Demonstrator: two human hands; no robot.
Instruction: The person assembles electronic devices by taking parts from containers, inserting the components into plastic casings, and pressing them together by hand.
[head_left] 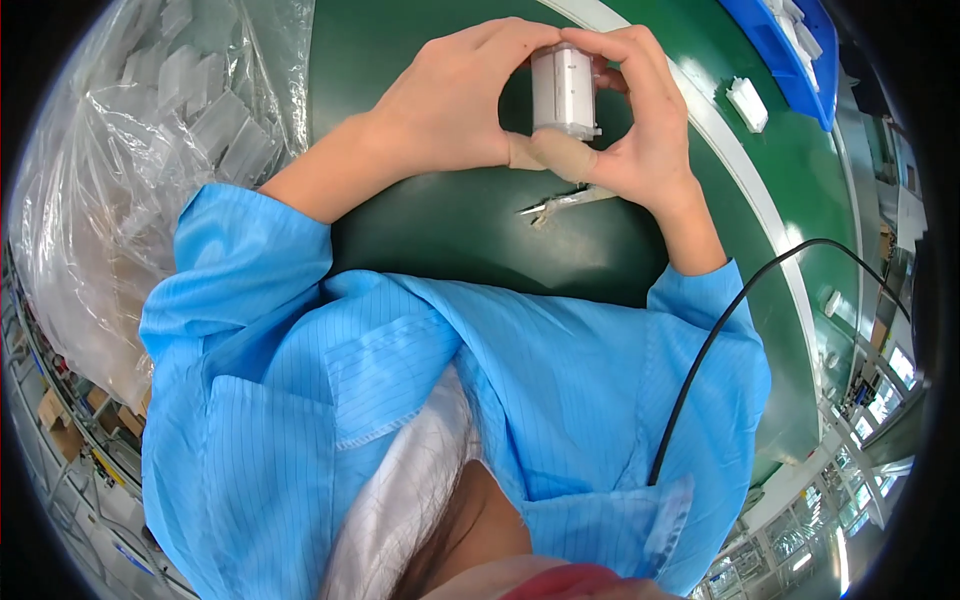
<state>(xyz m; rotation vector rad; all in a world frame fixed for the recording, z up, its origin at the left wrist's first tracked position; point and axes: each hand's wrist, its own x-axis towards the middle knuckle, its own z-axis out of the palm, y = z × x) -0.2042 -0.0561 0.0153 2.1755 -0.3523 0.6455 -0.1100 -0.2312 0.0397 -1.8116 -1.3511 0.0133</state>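
Between my two hands is a small white rectangular plastic case [563,95], stood on end, with faint dark marks on its face. My left hand [445,100] reaches it from the left, fingertips at its top edge and thumb at its bottom edge. From the right, my right hand [645,125] curls round it the same way, its fingers partly behind the case. Beige covers wrap both thumbs. Just below the right thumb lies a slim tool with a pointed metal tip [535,209]; its pale handle runs toward the right wrist, and its kind is unclear.
A large clear plastic bag [95,230] of translucent pieces fills the left side. At the upper right, a blue bin [822,85] holds white parts, with another white piece [747,105] beside it. A white strip [735,160] curves along the green table. A black cable [715,345] arcs at right.
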